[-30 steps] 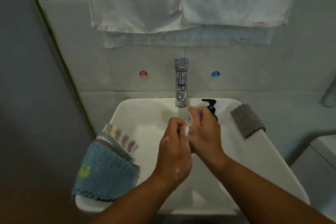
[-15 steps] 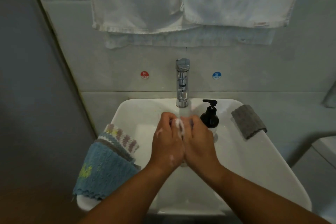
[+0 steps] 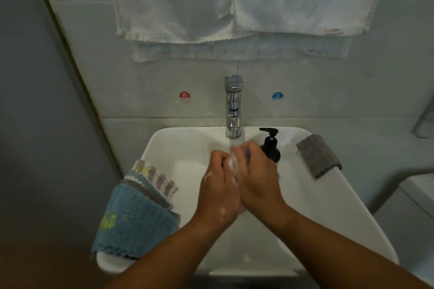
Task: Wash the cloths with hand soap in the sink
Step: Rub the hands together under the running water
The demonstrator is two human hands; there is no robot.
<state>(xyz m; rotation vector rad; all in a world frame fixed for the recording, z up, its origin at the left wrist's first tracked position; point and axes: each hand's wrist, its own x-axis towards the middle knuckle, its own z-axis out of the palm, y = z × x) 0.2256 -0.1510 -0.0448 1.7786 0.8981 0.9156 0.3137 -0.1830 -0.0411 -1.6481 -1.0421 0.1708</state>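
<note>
A pale tiled bathroom wall (image 3: 141, 82) is seen at the back. White towels (image 3: 234, 2) are hung across its top, and a round red sticker (image 3: 184, 96) and a round blue sticker (image 3: 277, 96) are fixed either side of an upright chrome faucet (image 3: 233, 105). Below it a white rectangular ceramic sink (image 3: 328, 206) is mounted.

Over the middle of the basin the left hand (image 3: 219, 192) and the right hand (image 3: 259, 178) are pressed side by side, and a white soapy wad (image 3: 233, 164) is caught between them. Only a narrow strip of it is shown along the seam of the hands, its long axis running away from the person toward the faucet. Whether it is cloth or lather cannot be told. The left fingers are curled round it. The right fingertips are blurred, so their grip cannot be told. Flecks of foam are seen on the left hand.

A folded blue terry cloth (image 3: 133, 220) is draped over the sink's left rim, its scalloped edge hanging off the near corner. A striped and checked cloth (image 3: 157, 177) is tucked beneath it on the far side. A folded grey ribbed cloth (image 3: 318, 156) is laid on the right rim, its long axis slanting from the back wall toward the front right.

A black pump soap bottle (image 3: 272, 148) is stood upright on the back rim just right of the faucet, its nozzle pointed left. What lies in the basin under the hands is hidden.
</note>
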